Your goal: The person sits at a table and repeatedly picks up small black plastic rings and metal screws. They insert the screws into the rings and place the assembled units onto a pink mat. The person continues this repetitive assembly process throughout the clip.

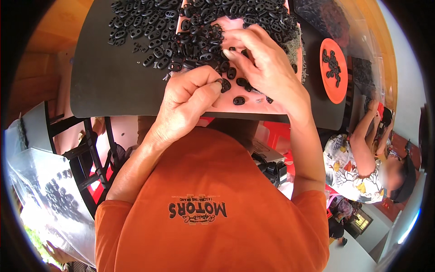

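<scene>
Fingertips of the left hand [188,102] pinch one small black oval piece [224,85] while the right hand [265,68], fingers curled, picks the heap [199,27]; loose pieces [239,100] nearby could roll off the black board [113,77].

Black table [108,86], perhaps wooden floor [54,31]

pile of black pieces [199,22]: cut by top edge | right hand [267,68]: hides pieces beneath
</scene>
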Demonstrator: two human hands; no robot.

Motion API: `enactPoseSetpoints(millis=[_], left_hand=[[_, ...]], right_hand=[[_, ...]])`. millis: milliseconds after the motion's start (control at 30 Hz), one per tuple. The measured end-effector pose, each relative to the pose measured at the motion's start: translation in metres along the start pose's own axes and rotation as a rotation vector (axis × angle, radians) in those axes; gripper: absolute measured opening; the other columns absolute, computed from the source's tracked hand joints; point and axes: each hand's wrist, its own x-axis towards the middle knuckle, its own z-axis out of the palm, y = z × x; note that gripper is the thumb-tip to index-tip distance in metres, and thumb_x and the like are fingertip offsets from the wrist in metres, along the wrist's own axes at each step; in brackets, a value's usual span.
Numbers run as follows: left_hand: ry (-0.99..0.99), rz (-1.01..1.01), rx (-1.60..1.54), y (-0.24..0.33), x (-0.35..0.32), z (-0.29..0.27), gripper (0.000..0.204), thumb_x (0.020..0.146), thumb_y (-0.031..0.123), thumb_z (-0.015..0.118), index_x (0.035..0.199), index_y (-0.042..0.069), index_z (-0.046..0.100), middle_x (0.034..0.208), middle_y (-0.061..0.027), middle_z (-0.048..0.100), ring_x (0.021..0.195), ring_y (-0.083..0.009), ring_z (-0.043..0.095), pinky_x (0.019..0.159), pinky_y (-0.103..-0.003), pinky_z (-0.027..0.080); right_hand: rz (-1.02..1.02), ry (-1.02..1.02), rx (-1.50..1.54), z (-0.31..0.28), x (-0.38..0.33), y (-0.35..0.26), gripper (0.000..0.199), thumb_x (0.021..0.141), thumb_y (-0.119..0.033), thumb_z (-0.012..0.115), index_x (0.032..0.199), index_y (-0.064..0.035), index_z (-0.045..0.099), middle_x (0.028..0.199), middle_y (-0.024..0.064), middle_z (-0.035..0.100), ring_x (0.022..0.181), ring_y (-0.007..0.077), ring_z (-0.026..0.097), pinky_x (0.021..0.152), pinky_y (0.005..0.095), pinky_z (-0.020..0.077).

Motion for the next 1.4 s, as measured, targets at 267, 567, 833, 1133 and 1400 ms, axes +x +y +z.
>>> enactPoseSetpoints(millis=[267,567,833,1133,1400], left_hand=[[-0.018,-0.018,0.064,0.002,0.003,0.003,0.015,0.088,0.004,0.048,0.074,0.000,0.052,0.058,0.0041,0.043,0.054,-0.0036,0.036,0.046,-0.024,0.031],[-0.040,0.038,0.149,-0.003,0.005,0.003,0.014,0.086,0.003,0.048,0.073,-0.001,0.053,0.059,0.0009,0.044,0.055,-0.0052,0.039,0.048,-0.025,0.033],[-0.037,0.012,0.113,-0.002,0.005,0.002,0.012,0.083,0.002,0.047,0.071,-0.001,0.050,0.057,0.0007,0.041,0.054,-0.0059,0.036,0.048,-0.026,0.032],[-0.077,-0.017,0.134,0.004,0.004,-0.001,0.017,0.089,0.005,0.048,0.075,0.000,0.053,0.063,0.0011,0.049,0.057,-0.0048,0.044,0.050,-0.023,0.036],[-0.060,-0.095,0.025,0.006,0.004,-0.001,0.015,0.089,0.009,0.050,0.080,0.000,0.058,0.065,0.0027,0.050,0.058,-0.0035,0.042,0.051,-0.021,0.034]], right_hand=[[-0.075,-0.057,-0.235,-0.006,0.024,0.016,0.014,0.086,-0.005,0.058,0.100,-0.0073,0.061,0.088,0.0080,0.057,0.076,0.0290,0.061,0.070,0.0376,0.0486],[-0.102,-0.136,-0.319,-0.009,0.048,0.022,0.012,0.085,-0.005,0.057,0.097,-0.0022,0.059,0.089,0.0114,0.059,0.079,0.0329,0.060,0.069,0.0400,0.0475],[-0.104,-0.318,-0.403,-0.007,0.070,0.020,0.013,0.085,-0.010,0.058,0.083,0.0022,0.055,0.078,0.0170,0.058,0.082,0.0375,0.059,0.071,0.0452,0.0461],[0.128,-0.407,-0.245,-0.035,0.078,-0.020,0.013,0.089,-0.007,0.056,0.082,0.0013,0.050,0.086,0.0148,0.058,0.094,0.0285,0.065,0.064,0.0382,0.0507],[0.222,-0.122,0.468,-0.027,0.022,-0.009,0.010,0.087,0.001,0.058,0.097,0.0002,0.060,0.081,0.0006,0.061,0.071,0.0041,0.054,0.060,0.0221,0.0469]])
